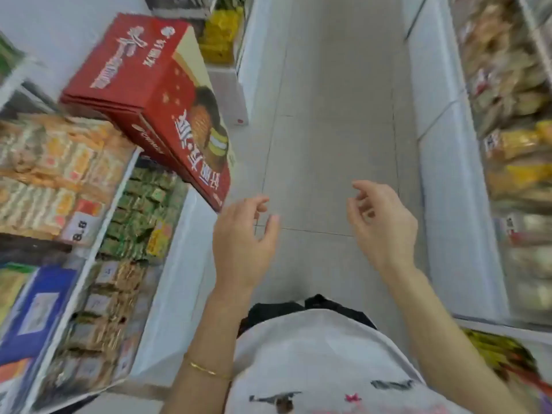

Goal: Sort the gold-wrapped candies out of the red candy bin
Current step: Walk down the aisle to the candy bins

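Observation:
I stand in a shop aisle, and the picture is blurred by motion. My left hand (243,237) and my right hand (380,222) hover in front of me over the grey tiled floor (328,130). Both have loosely curled fingers and hold nothing. No red candy bin shows itself plainly. On the left, a bin of gold-brown wrapped sweets (104,312) lies below a bin of green-wrapped sweets (143,216). Neither hand touches the bins.
A large red carton (155,94) juts from the left shelf over the aisle, close to my left hand. Orange-and-white packets (50,174) and a price tag (80,227) fill the left shelf. Shelves of bagged snacks (513,121) line the right side.

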### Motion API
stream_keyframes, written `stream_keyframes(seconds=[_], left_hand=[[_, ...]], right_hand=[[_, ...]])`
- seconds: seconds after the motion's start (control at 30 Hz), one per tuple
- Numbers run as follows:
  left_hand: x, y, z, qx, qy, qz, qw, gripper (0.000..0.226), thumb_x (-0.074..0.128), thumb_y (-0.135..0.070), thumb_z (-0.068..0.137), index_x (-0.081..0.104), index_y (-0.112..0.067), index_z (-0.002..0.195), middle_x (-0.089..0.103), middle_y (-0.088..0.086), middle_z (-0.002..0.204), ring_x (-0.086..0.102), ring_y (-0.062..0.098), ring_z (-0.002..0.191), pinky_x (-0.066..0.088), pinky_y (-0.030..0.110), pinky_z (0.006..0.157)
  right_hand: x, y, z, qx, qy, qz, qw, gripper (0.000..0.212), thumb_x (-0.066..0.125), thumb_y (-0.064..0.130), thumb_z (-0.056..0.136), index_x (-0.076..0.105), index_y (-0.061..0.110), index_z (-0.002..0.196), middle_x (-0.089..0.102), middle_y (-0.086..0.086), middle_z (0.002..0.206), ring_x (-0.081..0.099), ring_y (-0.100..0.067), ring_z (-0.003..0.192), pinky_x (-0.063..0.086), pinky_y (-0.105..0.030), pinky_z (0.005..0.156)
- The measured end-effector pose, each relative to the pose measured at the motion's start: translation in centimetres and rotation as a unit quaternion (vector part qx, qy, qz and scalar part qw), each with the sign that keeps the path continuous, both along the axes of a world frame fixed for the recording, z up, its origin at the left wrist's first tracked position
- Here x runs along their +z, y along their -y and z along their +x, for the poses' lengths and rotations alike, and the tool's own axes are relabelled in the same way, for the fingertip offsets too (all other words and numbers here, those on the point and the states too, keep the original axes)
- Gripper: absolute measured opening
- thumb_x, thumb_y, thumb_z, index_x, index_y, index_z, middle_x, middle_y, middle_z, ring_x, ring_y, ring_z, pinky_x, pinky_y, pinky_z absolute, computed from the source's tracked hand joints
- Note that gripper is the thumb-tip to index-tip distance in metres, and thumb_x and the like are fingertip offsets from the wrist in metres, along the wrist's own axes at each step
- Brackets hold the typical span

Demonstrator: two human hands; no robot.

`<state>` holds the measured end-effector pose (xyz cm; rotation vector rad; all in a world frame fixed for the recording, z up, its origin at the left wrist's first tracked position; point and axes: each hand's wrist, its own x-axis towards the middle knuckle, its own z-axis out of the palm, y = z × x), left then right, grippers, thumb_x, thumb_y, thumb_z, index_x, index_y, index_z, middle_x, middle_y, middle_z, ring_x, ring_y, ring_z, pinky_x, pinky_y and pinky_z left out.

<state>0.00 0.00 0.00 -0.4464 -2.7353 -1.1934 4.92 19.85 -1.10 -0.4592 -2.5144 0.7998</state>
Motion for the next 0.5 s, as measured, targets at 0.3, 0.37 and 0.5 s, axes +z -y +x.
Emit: stream_keyframes(seconds=[0.3,0.37,0.5], left_hand=[[-4.9,-8.6,-5.3,-0.106,0.093,-0.079,0.987,0.026,0.054,-0.031,0.086,0.062,-0.019,0.108,0.061,-0.010,0.091,0.056,0.014,0.085,0.048,0.040,0.082],[-5.5,-11.3,-7.2,-0.126,0.103,-0.088,0.983,0.027,0.053,-0.033,0.085,0.062,-0.020,0.107,0.060,-0.013,0.090,0.056,0.013,0.084,0.047,0.040,0.082],[-6.5,-17.8,-12.1,-0.151,0.122,-0.102,0.976,0.023,0.055,-0.031,0.088,0.061,-0.021,0.107,0.060,-0.012,0.091,0.055,0.013,0.086,0.047,0.040,0.083]], right_hand=[[-5.0,-6.8,0.6,-0.137,0.065,0.038,0.988,0.029,0.050,0.032,0.088,0.063,0.016,0.109,0.065,0.003,0.088,0.062,-0.013,0.075,0.048,-0.028,0.058],[-5.8,-8.7,-0.4,-0.163,0.077,0.024,0.983,0.031,0.048,0.034,0.089,0.063,0.017,0.110,0.065,0.004,0.088,0.061,-0.012,0.076,0.046,-0.027,0.059],[-6.8,-14.1,-4.4,-0.185,0.099,-0.014,0.978,0.030,0.048,0.034,0.089,0.063,0.018,0.111,0.063,0.006,0.088,0.057,-0.008,0.074,0.047,-0.028,0.060]])
